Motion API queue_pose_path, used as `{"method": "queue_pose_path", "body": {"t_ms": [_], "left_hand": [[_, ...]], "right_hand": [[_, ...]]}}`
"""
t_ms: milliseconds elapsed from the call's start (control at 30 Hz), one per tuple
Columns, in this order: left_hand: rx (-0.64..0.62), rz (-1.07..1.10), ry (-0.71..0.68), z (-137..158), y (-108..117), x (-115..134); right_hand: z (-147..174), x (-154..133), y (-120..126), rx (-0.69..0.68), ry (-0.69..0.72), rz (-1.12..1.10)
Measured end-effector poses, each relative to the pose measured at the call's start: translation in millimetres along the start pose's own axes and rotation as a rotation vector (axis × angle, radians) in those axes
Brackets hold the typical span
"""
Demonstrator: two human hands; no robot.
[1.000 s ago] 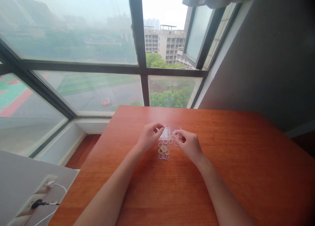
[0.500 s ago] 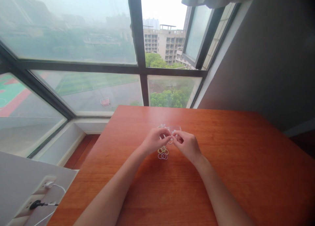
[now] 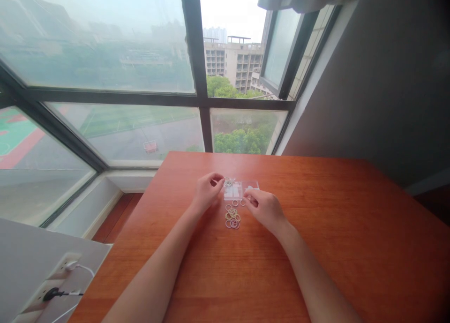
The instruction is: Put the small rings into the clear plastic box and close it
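A clear plastic box with compartments stands on the table, its transparent lid spread to the right. Small ring-shaped hair ties lie in its far left compartment. My left hand is at the box's left side, thumb and forefinger pinched beside that compartment; what they hold is too small to make out. My right hand is closed in a pinch by the box's near right corner, next to a loose pale hair tie. Yellowish hair ties and pale purple ones lie in front of the box.
The reddish-brown wooden table reaches toward a dark-framed window at the back. On the left wall, low down, a socket strip has plugs and cables. A dark grey wall rises on the right.
My hands were together over the box and have parted. The left hand has moved left and slightly away from me, uncovering the box and some hair ties; the right has barely moved.
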State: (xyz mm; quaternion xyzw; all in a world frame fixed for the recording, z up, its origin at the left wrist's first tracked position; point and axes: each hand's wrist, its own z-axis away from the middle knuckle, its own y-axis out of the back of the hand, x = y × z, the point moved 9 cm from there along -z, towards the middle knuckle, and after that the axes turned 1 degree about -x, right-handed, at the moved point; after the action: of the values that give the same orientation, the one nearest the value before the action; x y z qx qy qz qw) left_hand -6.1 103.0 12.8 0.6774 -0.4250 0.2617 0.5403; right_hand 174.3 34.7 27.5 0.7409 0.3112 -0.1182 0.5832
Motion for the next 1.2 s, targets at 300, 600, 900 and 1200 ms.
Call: {"method": "queue_pose_path", "body": {"t_ms": [300, 600, 900, 1200], "left_hand": [[-0.023, 0.018, -0.012, 1.4, -4.4, -0.5], [-0.04, 0.018, -0.01, 2.3, -4.3, 4.5], [-0.037, 0.014, -0.018, 2.4, -3.5, 8.2], [-0.052, 0.03, 0.001, 4.8, -4.5, 12.6]], "right_hand": [[2.1, 4.5, -13.9, -0.166, -0.033, 0.028], [7.2, -1.6, -38.1, -0.279, -0.105, 0.101], [8.9, -1.7, -35.8, -0.341, -0.118, 0.279], [10.9, -7.2, -30.9, -0.402, -0.069, 0.415]]}}
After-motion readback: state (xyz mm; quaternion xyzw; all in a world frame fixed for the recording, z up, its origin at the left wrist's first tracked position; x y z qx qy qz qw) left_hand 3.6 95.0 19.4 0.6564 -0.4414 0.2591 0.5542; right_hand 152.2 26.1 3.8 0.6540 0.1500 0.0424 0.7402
